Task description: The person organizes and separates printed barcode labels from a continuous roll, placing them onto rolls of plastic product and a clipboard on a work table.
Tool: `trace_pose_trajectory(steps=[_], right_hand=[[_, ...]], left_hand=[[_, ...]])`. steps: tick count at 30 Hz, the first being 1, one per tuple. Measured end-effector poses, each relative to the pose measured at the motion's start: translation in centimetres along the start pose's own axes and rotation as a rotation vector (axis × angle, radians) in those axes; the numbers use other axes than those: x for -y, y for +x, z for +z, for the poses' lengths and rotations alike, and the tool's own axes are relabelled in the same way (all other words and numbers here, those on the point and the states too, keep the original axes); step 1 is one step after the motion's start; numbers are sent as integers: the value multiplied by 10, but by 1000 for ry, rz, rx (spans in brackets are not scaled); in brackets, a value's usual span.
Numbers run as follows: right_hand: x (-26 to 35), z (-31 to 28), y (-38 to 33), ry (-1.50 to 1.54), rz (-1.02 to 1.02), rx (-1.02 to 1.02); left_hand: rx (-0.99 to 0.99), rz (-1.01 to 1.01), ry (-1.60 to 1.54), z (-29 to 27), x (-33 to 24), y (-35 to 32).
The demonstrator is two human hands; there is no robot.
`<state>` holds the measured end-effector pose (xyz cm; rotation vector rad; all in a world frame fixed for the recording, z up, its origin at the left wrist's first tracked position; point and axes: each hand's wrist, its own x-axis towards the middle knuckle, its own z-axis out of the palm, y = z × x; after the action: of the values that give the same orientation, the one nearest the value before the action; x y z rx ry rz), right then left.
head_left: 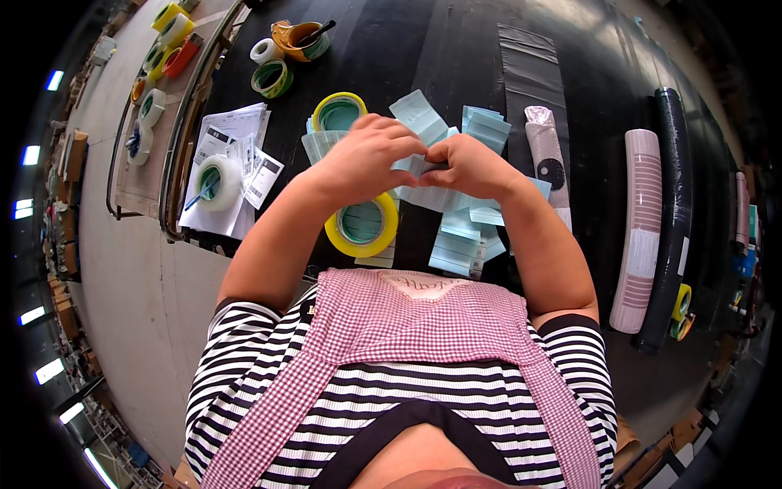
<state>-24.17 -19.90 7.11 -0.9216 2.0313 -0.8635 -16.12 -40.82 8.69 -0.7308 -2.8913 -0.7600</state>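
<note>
Pale blue folded label strips (pixel 419 116) lie in loose zigzags on the black table in front of me. My left hand (pixel 366 159) and my right hand (pixel 472 167) meet over them with fingertips close together. Both hands pinch one pale blue strip (pixel 428 197), which hangs below the fingers; its gripped part is mostly hidden. Beyond my left wrist stands a yellow-rimmed tape roll (pixel 358 101), and a second yellow tape roll (pixel 391 232) lies nearer me. More folded strips (pixel 456 244) spread below my right hand.
At left, papers (pixel 216 224) carry a clear tape roll (pixel 232 183) and a blue pen. Behind them stand an orange tape dispenser (pixel 287 37) and a green-cored roll (pixel 285 81). Rightward lie a wrapped pink roll (pixel 542 134), a long striped roll (pixel 639 187) and a black roll (pixel 672 163). A cart (pixel 167 163) stands left.
</note>
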Motion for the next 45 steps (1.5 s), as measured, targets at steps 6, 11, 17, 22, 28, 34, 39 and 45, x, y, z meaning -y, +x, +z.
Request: trace_pose_trajectory(steps=[6, 11, 17, 22, 28, 34, 39, 45], right_hand=[[-12, 0, -13, 140, -55, -34], [-24, 5, -13, 406, -182, -99], [-36, 9, -9, 564, -204, -118], [-36, -4, -16, 428, -109, -42], [-47, 0, -6, 555, -94, -107], [-56, -7, -12, 593, -55, -195], [-42, -18, -23, 612, -129, -186], [0, -14, -30, 483, -244, -188]], left_hand=[[248, -18, -212, 0, 0, 23], [135, 29, -343, 8, 4, 23], [16, -12, -423, 14, 5, 23], [84, -113, -339, 10, 5, 20], [-44, -233, -365, 18, 16, 13], [-266, -322, -355, -1, 29, 12], [-294, -489, -410, -9, 31, 16], [-193, -593, -616, -4, 17, 36]])
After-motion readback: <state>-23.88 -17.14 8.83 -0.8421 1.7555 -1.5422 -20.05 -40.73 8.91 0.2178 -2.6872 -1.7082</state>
